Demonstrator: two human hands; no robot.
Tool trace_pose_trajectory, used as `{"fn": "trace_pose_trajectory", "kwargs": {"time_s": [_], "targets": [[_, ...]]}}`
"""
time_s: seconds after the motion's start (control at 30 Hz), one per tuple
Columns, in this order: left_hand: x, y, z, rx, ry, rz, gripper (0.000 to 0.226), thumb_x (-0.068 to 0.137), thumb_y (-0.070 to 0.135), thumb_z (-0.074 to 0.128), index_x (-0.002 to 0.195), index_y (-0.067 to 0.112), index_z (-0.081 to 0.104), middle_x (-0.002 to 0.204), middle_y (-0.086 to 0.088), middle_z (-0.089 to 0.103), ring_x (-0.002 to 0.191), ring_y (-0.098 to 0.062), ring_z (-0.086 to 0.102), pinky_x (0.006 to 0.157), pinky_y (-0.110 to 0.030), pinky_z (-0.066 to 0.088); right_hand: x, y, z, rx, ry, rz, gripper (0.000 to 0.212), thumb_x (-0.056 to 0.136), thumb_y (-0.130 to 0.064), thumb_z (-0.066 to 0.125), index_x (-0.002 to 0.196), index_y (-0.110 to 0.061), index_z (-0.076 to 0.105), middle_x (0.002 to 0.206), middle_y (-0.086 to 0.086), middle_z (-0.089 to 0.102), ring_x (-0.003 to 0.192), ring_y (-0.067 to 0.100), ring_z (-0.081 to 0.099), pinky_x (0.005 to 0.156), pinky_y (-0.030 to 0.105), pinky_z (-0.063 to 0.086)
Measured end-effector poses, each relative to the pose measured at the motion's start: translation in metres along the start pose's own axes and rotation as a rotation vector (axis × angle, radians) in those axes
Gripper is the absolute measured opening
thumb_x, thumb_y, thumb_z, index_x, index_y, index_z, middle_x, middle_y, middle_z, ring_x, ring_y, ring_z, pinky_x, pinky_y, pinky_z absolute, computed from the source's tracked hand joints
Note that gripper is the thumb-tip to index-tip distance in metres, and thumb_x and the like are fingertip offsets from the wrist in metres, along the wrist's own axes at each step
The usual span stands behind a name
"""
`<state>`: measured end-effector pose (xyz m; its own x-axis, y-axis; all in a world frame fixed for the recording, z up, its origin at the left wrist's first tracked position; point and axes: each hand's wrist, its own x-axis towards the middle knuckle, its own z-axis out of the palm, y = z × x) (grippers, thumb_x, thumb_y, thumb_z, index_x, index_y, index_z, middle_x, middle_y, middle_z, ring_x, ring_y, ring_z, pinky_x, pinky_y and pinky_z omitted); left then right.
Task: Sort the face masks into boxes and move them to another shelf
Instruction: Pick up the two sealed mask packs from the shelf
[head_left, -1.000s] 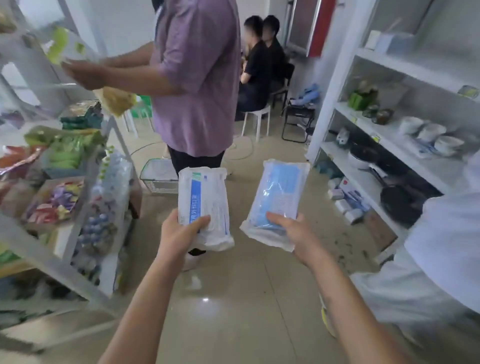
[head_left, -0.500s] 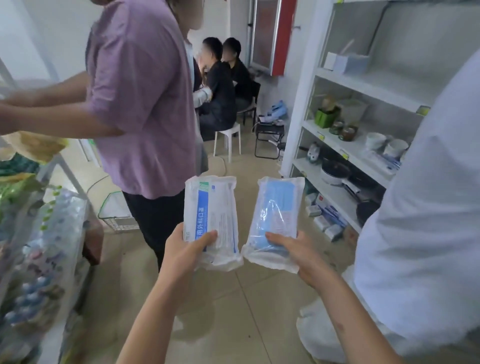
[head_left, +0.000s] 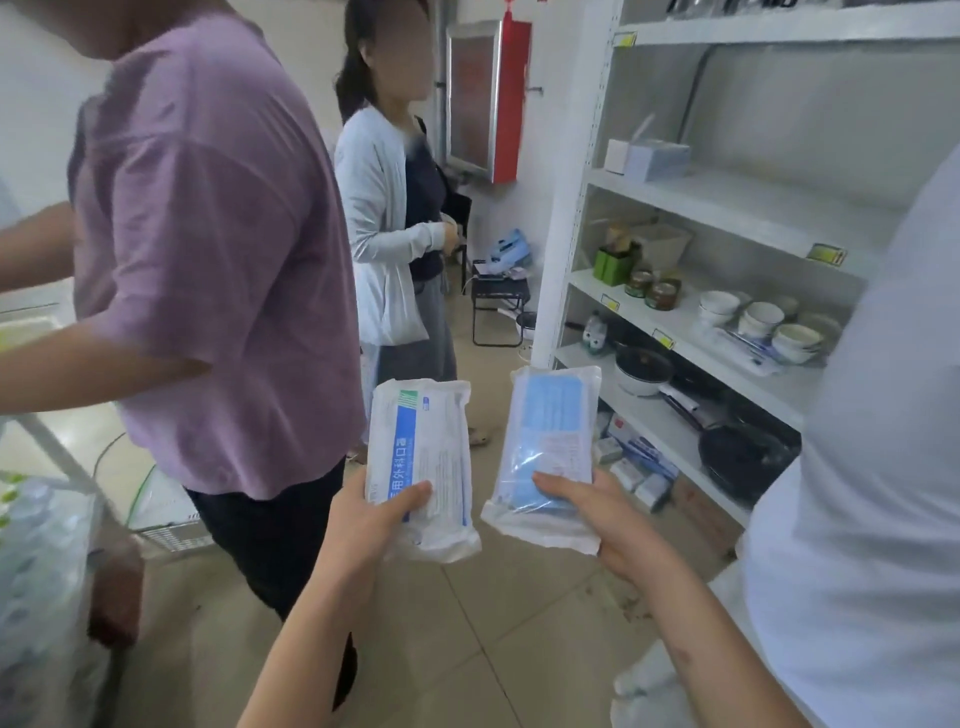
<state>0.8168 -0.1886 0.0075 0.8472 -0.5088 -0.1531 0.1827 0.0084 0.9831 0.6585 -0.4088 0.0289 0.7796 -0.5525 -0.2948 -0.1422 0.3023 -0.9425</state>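
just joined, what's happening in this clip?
A person is carrying two sealed packs of face masks through a small stockroom. The left hand holds the white pack with a blue stripe; the right hand holds the clear pack of blue masks. Both packs are upright, side by side and apart. A white shelf unit with bowls and pans stands to the right. Nothing is boxed or shelved yet.

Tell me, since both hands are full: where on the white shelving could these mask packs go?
The shelf right of the pale boxes is bare. The bowls and jars crowd the next level; pans fill the lowest.
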Motion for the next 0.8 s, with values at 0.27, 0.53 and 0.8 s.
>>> {"fn": "trace_pose_trajectory", "kwargs": {"time_s": [0.27, 0.53, 0.8], "targets": [[0.083, -0.004, 0.029, 0.029, -0.053, -0.057, 0.044, 0.070, 0.031, 0.089, 0.111, 0.029, 0.071, 0.103, 0.005, 0.080, 0.091, -0.020, 0.078, 0.079, -0.045, 0.064, 0.063, -0.010, -0.020, 0.024, 0.071, 0.048, 0.046, 0.076, -0.022, 0.087, 0.116, -0.013, 0.066, 0.099, 0.009, 0.080, 0.089, 0.028, 0.078, 0.064, 0.032, 0.062], [0.163, 0.005, 0.090, 0.031, -0.051, -0.094, 0.036, 0.080, 0.023, 0.086, 0.111, 0.027, 0.068, 0.098, 0.008, 0.080, 0.082, -0.015, 0.078, 0.052, -0.021, 0.056, 0.145, -0.031, -0.060, 0.046, 0.101, 0.051, 0.052, 0.068, -0.025, 0.091, 0.112, -0.016, 0.066, 0.095, 0.006, 0.081, 0.086, 0.029, 0.078, 0.063, 0.034, 0.062], [0.237, 0.014, 0.118, 0.065, -0.066, -0.106, 0.036, 0.080, 0.019, 0.086, 0.112, 0.022, 0.070, 0.100, 0.005, 0.080, 0.089, -0.021, 0.078, 0.073, -0.042, 0.064, 0.216, -0.059, -0.076, 0.043, 0.081, 0.067, 0.057, 0.062, -0.028, 0.093, 0.111, -0.018, 0.067, 0.097, 0.008, 0.080, 0.086, 0.029, 0.078, 0.059, 0.033, 0.061]]}}
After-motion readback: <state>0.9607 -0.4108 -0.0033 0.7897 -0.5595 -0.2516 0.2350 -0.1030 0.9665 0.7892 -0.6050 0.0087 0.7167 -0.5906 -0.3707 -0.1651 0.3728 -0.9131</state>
